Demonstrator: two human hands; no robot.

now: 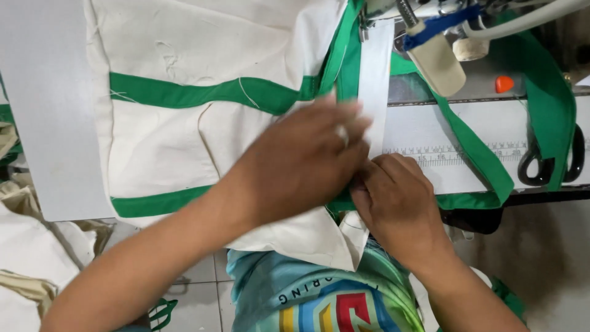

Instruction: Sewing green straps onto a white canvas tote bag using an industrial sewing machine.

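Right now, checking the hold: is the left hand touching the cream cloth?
Touching. The head view shows the left hand pressed flat on the cream cloth, no gap visible.

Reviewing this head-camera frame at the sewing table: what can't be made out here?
- Needle area of the sewing machine: cut off by the top edge.
- Green trim where both hands meet: covered by the left hand and right hand.
- Left hand's fingertips: motion-blurred.
- Ruler markings on the table: too small.
- Black scissors: partly behind the green strap.
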